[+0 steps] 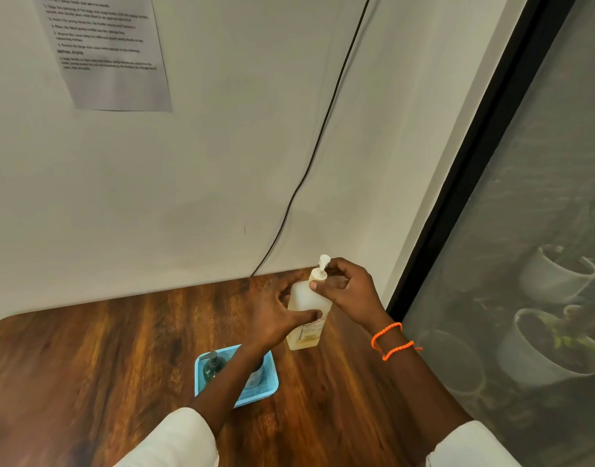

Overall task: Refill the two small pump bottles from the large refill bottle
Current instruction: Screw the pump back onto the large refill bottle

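- Right of centre in the frame, the large refill bottle (308, 311) stands upright on the wooden counter (104, 348), close to the wall; it is pale and translucent, with a little yellowish liquid at the bottom and a white pump head (322, 267) on top.
- The left hand (279, 315) is wrapped around the bottle's body, thumb across its front.
- The right hand (348, 291) is pinched narrowly at the collar of the pump, fingers curled round the neck; an orange cord bracelet (390, 342) circles that wrist.
- Lower centre, a blue mesh basket (259, 390) sits on the counter, just below the big bottle and partly covered by the left forearm.
- Inside it, a dark pump bottle (212, 367) stands at the left; a second bottle (255, 377) at the right is mostly hidden by the arm.
- Upper left, a printed sheet (110, 52) hangs on the wall, and a black cable (318, 139) runs down to the counter's back edge.
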